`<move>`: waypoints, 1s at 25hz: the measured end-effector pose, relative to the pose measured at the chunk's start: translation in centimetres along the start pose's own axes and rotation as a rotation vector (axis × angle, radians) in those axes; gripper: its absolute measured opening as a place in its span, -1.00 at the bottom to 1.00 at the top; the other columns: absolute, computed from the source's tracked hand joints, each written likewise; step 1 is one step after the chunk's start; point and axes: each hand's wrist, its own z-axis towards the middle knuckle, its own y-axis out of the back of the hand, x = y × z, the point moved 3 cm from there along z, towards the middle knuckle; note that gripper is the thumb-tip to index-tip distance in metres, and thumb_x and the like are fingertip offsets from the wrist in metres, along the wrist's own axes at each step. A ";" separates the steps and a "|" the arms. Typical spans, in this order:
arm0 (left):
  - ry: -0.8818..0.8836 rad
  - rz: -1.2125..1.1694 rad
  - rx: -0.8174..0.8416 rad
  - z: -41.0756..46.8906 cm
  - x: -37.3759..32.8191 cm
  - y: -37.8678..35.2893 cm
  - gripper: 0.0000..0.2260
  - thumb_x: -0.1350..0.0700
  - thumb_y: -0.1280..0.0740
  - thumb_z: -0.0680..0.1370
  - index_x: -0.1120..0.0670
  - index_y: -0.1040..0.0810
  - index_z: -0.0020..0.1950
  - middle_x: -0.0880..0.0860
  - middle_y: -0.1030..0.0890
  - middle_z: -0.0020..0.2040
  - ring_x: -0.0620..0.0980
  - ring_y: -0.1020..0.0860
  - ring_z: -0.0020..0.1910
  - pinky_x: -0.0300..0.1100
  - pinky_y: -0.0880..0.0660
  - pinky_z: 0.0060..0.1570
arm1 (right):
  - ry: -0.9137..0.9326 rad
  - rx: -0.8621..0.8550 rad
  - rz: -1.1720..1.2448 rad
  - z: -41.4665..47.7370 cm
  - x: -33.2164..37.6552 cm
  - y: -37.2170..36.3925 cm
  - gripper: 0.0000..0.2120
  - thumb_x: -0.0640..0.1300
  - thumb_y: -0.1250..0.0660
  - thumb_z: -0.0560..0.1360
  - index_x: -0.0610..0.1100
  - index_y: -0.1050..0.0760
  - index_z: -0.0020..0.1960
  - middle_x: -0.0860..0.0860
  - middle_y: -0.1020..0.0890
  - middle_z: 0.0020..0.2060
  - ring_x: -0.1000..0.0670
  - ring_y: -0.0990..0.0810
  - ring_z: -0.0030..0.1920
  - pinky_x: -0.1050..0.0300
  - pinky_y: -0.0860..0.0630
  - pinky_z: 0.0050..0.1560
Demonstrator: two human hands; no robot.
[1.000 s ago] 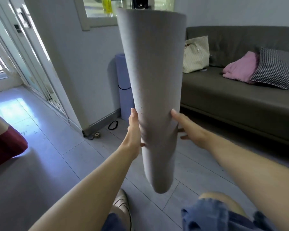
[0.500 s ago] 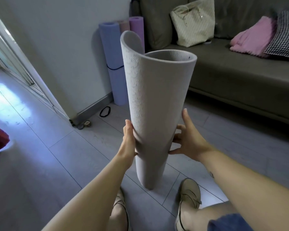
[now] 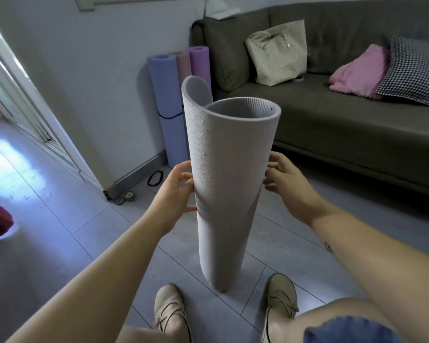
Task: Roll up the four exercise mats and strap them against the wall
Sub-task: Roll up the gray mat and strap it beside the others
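Two beige lace-up shoes, the left shoe (image 3: 170,308) and the right shoe (image 3: 280,295), are standing on the grey tiled floor (image 3: 60,219) at the near edge of the view. Just ahead of them and between them, a loosely rolled grey mat (image 3: 230,194) is resting on its lower end on the floor and standing close to upright. Its top is gaping open, and the outer flap is sticking up above the roll on the left. The left hand (image 3: 175,194) is pressing against the mat's left side with bent fingers and thumb touching it. The right hand (image 3: 286,184) is touching the right side with spread, relaxed fingertips, so the roll is sitting between the two hands. Farther off, a black elastic loop (image 3: 155,178) is lying on the floor near the foot of the wall (image 3: 97,82). Three rolled mats are standing side by side against that wall: a blue mat (image 3: 169,139) with a black strap (image 3: 170,116) around it, a pink mat (image 3: 183,68) and a purple mat (image 3: 200,63). Beside them a grey-brown sofa (image 3: 332,129) is carrying a cream tote bag (image 3: 278,53) at its left end, with a pink blanket (image 3: 357,70) and a checked cushion (image 3: 414,73) lying toward its right end
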 end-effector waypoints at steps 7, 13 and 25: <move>0.286 0.029 0.333 -1.7 -6.5 1.5 -0.02 -0.59 0.10 0.21 0.07 -0.57 0.25 0.07 -0.62 0.18 0.06 -0.51 0.21 0.26 -0.37 0.23 | -0.507 0.369 0.061 -1.3 6.9 2.9 0.05 0.59 -0.09 0.23 -0.22 -0.37 0.37 -0.22 -0.49 0.30 -0.31 -0.49 0.26 -0.34 -0.41 0.23; 0.278 -0.056 0.330 -3.1 -9.6 1.1 0.04 -0.63 -0.04 0.08 -0.01 -0.46 0.36 0.13 -0.49 0.33 0.29 -0.45 0.28 0.37 -0.35 0.22 | -0.510 0.446 -0.057 -3.3 9.2 1.9 -0.10 0.47 -0.18 0.25 -0.17 -0.43 0.33 -0.22 -0.47 0.30 -0.22 -0.42 0.33 -0.34 -0.36 0.29; 0.344 0.356 0.354 -5.8 -15.6 1.0 -0.89 0.35 -0.12 0.47 0.23 -0.41 -0.16 0.13 -0.52 -0.42 0.06 -0.58 -0.40 0.31 -0.50 0.04 | -0.561 0.495 -0.161 -5.4 11.8 0.7 -0.33 0.13 -0.38 0.32 -0.10 -0.40 0.36 -0.32 -0.51 0.21 -0.39 -0.54 0.14 -0.31 -0.55 0.06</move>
